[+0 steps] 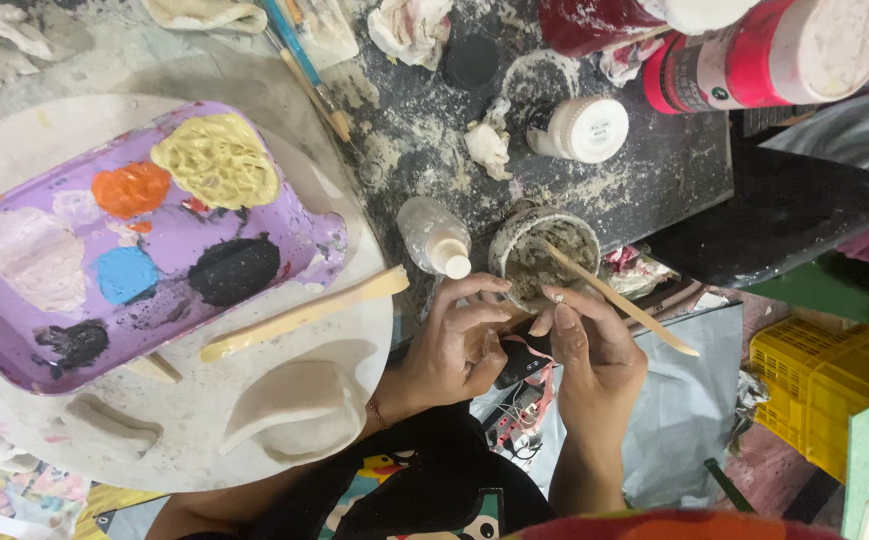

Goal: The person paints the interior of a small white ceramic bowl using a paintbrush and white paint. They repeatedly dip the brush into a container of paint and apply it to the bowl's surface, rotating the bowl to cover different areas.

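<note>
My left hand (455, 345) and my right hand (590, 345) meet at the near edge of a dirty worktable, fingertips pinching a small dark piece (523, 358) between them. My right hand also holds a thin wooden stick (620, 298), whose far end dips into a small round cup (540, 250) of grey-brown paste just beyond my fingers. A small white squeeze bottle (435, 235) lies beside the cup on its left.
A purple tray (125, 240) with blobs of yellow, orange, blue, black and pale paint rests on a round white board (205, 420), with a flat wooden spatula (305, 315). Brushes (305, 70), a white-capped jar (585, 128), red bottles (755, 50), crumpled tissues and a yellow crate (825, 385) surround.
</note>
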